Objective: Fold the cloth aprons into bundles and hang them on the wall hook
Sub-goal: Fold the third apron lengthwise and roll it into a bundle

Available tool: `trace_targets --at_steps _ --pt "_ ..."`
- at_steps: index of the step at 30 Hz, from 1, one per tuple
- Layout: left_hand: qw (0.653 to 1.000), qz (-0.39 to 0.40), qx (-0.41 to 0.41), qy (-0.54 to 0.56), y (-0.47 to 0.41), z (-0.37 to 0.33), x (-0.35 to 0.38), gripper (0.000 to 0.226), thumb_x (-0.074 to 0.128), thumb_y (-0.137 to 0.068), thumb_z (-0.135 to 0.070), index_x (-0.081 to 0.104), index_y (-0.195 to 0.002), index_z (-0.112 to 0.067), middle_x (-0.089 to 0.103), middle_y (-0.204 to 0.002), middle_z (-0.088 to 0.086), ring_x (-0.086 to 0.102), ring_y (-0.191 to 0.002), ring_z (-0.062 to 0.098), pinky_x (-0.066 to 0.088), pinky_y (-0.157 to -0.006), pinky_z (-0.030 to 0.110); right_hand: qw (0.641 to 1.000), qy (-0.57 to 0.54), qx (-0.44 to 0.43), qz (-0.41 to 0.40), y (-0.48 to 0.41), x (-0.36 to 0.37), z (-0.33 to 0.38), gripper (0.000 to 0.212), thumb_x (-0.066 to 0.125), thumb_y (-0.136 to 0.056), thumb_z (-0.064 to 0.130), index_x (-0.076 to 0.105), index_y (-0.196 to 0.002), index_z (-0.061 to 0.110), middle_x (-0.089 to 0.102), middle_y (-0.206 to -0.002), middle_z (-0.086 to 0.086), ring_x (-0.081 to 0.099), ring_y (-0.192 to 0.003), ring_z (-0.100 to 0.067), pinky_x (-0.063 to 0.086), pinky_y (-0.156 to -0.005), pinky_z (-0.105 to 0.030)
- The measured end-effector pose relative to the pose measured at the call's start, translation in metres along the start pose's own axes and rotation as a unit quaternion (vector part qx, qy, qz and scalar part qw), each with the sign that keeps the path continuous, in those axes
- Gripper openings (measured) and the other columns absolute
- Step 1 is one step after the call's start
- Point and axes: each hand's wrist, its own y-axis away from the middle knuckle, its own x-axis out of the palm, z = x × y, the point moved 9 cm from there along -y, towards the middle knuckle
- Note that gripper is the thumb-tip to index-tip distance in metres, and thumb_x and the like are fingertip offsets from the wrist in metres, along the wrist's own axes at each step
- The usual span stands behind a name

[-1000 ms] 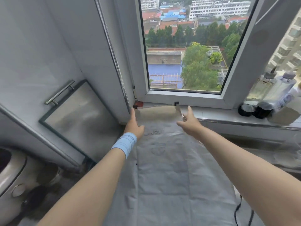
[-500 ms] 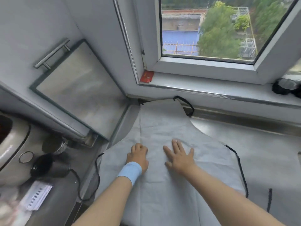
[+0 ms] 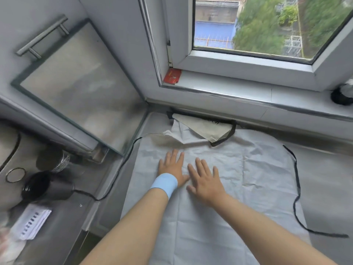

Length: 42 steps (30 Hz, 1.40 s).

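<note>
Directly under window (image 3: 248, 25), apron (image 3: 238, 178) over counter (image 3: 324, 175)

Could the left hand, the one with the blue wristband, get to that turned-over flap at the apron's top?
Probably yes. The left hand lies flat on the apron, and the flap sits just beyond its fingers, with only bare cloth between and nothing in the way.

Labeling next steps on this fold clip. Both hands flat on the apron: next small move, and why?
Probably the right hand takes the apron by its right edge and folds it leftward. The bib is already turned down, the cloth lies spread flat, and the left hand and the right only press flat on its middle.
</note>
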Motion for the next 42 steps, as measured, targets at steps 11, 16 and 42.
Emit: trace_targets --at_steps 11,16,42 --pt "0.971 -0.098 -0.161 0.146 0.076 0.109 0.023 0.071 0.062 -0.086 -0.037 0.025 -0.145 -0.023 0.022 -0.151 0.001 0.024 -0.137 0.024 0.035 -0.106 0.04 0.991 0.102 -0.001 -0.083 0.01 -0.035 0.014 0.054 0.024 -0.08 0.018 0.063 -0.117 0.01 0.054 -0.135 -0.024 0.055 -0.116 -0.041 0.049 -0.079 -0.048" --pt "0.939 -0.061 -0.267 0.209 0.108 0.142 0.041 0.073 0.071 -0.079 -0.041 0.035 -0.133 -0.009 0.034 -0.14 0.012 0.035 -0.13 0.031 0.038 -0.104 0.037 0.989 0.014 -0.015 -0.144 0.055 -0.013 0.065 0.031 0.04 -0.072 0.021 0.054 -0.099 0.015 0.052 -0.101 -0.008 0.052 -0.085 -0.033 0.043 -0.064 -0.041" --pt "0.806 0.094 0.016 0.584 0.199 0.098 0.011 0.054 0.068 -0.085 -0.008 0.041 -0.13 -0.022 0.062 -0.116 0.004 0.065 -0.096 0.024 0.06 -0.071 0.04 0.982 -0.181 0.055 0.019 0.143 0.02 0.084 0.036 0.054 -0.091 0.031 0.061 -0.126 0.039 0.041 -0.15 0.0 0.046 -0.131 -0.019 0.04 -0.106 -0.037"
